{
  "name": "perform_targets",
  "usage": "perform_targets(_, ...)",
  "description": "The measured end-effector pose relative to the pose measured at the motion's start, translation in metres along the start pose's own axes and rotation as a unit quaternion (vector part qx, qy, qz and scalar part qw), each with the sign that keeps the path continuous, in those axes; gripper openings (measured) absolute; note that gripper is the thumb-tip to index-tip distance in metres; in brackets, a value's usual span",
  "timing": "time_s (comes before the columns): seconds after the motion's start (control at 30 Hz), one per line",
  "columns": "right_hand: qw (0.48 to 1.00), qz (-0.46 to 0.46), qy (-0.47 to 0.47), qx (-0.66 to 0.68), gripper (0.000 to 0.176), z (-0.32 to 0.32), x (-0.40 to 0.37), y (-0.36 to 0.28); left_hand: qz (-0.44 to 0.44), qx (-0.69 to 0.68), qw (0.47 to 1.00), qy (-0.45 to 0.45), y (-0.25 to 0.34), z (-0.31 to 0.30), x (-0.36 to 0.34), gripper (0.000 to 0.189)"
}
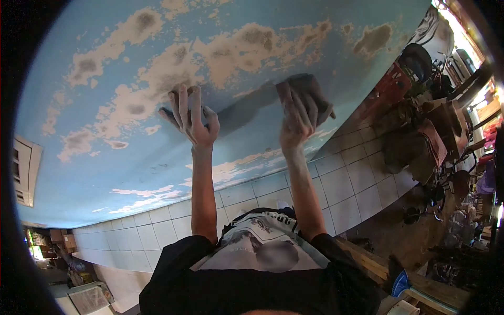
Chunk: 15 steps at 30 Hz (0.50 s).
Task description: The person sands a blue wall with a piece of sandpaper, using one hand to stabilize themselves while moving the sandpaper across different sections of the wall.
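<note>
A blue wall (252, 126) with worn, pale patches fills the space in front of me. My left hand (191, 118) is against it with fingers spread and bent, the fingertips at the lower edge of a whitish patch (181, 63); nothing shows in its grasp. To the right, my right hand (300, 113) holds a dark grey piece of sandpaper (310, 84) flat against the blue paint. Its fingers lie over the sheet, and part of the sheet sticks out past the fingertips and toward the thumb. Pale dust coats both hands.
White tiles (346, 178) run along the foot of the wall. A framed vent or switch panel (26, 170) is at the far left. Clutter, including a red cloth (433, 142), crowds the right side. Behind me on the right lies a wooden beam (367, 262) with a blue-edged brush (400, 282) near it.
</note>
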State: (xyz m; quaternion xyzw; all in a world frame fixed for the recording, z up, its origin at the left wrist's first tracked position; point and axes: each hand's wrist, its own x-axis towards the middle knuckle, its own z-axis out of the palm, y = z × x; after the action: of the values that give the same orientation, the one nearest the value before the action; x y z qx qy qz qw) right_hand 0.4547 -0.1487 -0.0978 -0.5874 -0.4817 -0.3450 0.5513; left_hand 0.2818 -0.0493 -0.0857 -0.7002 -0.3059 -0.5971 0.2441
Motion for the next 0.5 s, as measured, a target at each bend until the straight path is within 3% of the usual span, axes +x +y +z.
perform_targets(0.1,1.000,-0.002,0.006,-0.003,0.020,0.023,-0.037,0.003,0.003,-0.008,1.000,-0.007,0.002,0.002,-0.002,0.044)
perform_targets(0.23,0.999,-0.038,0.014,0.013,0.021,0.013,-0.020,0.008,-0.011,-0.013,1.000,-0.003,0.004,0.001,-0.004,0.043)
perform_targets(0.3,0.992,0.102,0.059,0.052,0.020,0.012,-0.003,-0.001,-0.015,-0.007,1.000,-0.006,-0.002,0.001,-0.005,0.043)
perform_targets(0.33,0.992,0.103,0.059,0.051,0.020,0.013,-0.007,-0.009,-0.009,-0.010,1.000,0.001,-0.002,0.001,-0.007,0.043)
perform_targets(0.43,0.990,-0.057,-0.063,0.117,0.030,0.029,-0.035,-0.038,0.000,-0.005,1.000,0.000,0.002,0.003,-0.006,0.044)
perform_targets(0.5,0.992,-0.008,-0.032,0.121,0.027,0.032,-0.034,-0.011,0.002,0.019,1.000,0.000,-0.003,0.002,-0.004,0.044)
